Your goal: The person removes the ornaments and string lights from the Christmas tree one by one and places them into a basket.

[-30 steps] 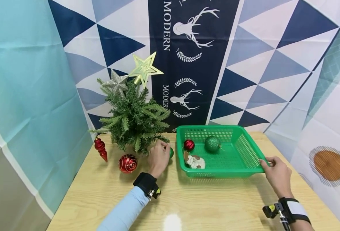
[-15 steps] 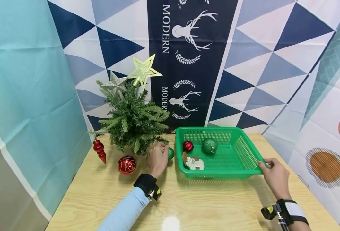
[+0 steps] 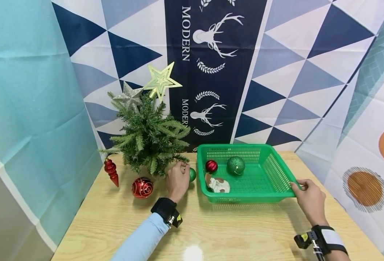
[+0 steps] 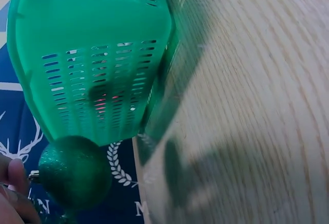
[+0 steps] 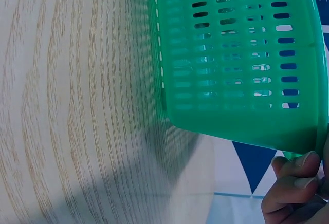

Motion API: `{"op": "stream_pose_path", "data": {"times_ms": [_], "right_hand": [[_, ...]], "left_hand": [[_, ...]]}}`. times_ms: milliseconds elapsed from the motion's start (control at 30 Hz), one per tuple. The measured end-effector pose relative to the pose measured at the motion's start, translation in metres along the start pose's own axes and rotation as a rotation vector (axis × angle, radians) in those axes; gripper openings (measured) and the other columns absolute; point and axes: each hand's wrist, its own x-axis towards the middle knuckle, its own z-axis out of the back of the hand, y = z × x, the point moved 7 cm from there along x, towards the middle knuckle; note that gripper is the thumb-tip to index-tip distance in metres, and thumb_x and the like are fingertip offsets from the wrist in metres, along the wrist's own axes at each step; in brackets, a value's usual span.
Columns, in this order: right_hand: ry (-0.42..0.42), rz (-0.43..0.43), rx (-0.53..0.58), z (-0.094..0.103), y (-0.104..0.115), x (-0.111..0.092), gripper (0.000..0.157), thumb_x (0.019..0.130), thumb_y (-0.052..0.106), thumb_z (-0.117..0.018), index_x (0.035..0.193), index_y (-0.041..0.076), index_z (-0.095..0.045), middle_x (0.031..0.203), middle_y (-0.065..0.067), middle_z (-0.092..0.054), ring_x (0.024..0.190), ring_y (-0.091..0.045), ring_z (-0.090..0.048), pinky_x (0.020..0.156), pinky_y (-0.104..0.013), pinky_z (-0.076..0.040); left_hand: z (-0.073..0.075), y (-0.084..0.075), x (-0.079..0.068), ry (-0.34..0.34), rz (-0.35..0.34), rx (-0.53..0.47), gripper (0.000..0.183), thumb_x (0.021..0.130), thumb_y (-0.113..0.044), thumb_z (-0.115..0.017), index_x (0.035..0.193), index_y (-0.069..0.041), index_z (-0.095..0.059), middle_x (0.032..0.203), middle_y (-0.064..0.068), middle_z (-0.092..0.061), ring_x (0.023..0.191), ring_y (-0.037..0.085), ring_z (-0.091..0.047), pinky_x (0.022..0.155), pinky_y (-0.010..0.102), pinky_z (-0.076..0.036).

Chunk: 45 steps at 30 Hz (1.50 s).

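My left hand (image 3: pixel 177 180) is at the lower right branches of a small artificial Christmas tree (image 3: pixel 151 136), pinching at the metal cap of a glittery green bauble (image 4: pixel 75 172). In the left wrist view only its fingertips (image 4: pixel 17 176) show beside that cap; any hanging loop is hidden. My right hand (image 3: pixel 310 201) grips the front right corner of a green plastic basket (image 3: pixel 247 197), fingers curled at the rim in the right wrist view. Inside the basket lie a green glitter bauble (image 3: pixel 235 165), a small red bauble (image 3: pixel 211 166) and a white and brown ornament (image 3: pixel 219 185).
A red drop-shaped ornament (image 3: pixel 111 172) hangs from a left branch. A red bauble with gold swirls (image 3: pixel 143 187) is below the tree. Silver (image 3: pixel 128 95) and gold (image 3: pixel 162 81) stars top it. Patterned cloth (image 3: pixel 289 72) backs the wooden table (image 3: pixel 231 232).
The head view has shifted slightly. Slightly more of the green bauble shows beside my left hand. The green bauble in the basket has turned a little. My right hand stays on the basket's corner.
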Motion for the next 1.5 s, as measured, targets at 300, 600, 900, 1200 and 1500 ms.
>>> {"op": "stream_pose_path", "data": {"times_ms": [300,600,900,1200,1500], "right_hand": [[0.002,-0.031,-0.004,0.001,0.0,0.001,0.042,0.096,0.029,-0.06,0.115,-0.009,-0.062,0.084,-0.016,-0.064,0.063,-0.019,-0.055,0.056,-0.033,-0.04],[0.009,-0.034,-0.004,0.001,0.001,0.001,0.043,0.097,0.03,-0.059,0.116,-0.009,-0.061,0.082,-0.014,-0.062,0.06,-0.018,-0.053,0.057,-0.034,-0.039],[0.009,-0.031,-0.004,0.001,0.001,0.001,0.043,0.097,0.03,-0.059,0.116,-0.009,-0.061,0.083,-0.015,-0.062,0.063,-0.019,-0.054,0.058,-0.034,-0.039],[0.011,-0.014,0.008,0.001,0.001,0.0,0.043,0.097,0.029,-0.059,0.115,-0.01,-0.061,0.082,-0.016,-0.062,0.063,-0.02,-0.054,0.06,-0.036,-0.037],[0.006,-0.023,0.009,0.001,0.001,-0.002,0.042,0.097,0.029,-0.058,0.116,-0.009,-0.061,0.083,-0.016,-0.063,0.064,-0.021,-0.054,0.06,-0.035,-0.038]], "left_hand": [[0.013,-0.015,-0.003,-0.078,-0.092,-0.071,0.009,0.099,-0.021,-0.058,0.094,-0.015,-0.061,0.06,-0.009,-0.047,0.049,0.008,-0.044,0.051,0.027,-0.033],[0.018,-0.02,-0.002,-0.055,-0.071,-0.168,0.012,0.104,-0.019,-0.048,0.094,-0.014,-0.05,0.063,-0.004,-0.044,0.049,0.012,-0.041,0.05,0.028,-0.031],[0.025,-0.031,0.003,-0.108,-0.169,-0.173,0.014,0.106,-0.019,-0.043,0.097,-0.011,-0.049,0.058,-0.004,-0.039,0.043,0.011,-0.035,0.043,0.026,-0.028],[0.032,-0.031,0.004,-0.14,-0.169,-0.143,0.009,0.101,-0.013,-0.049,0.094,-0.011,-0.053,0.059,-0.005,-0.044,0.046,0.011,-0.041,0.047,0.027,-0.033],[0.031,-0.032,0.006,-0.139,-0.199,-0.138,0.008,0.1,-0.012,-0.052,0.095,-0.008,-0.058,0.06,-0.006,-0.043,0.048,0.009,-0.039,0.051,0.026,-0.034]]}}
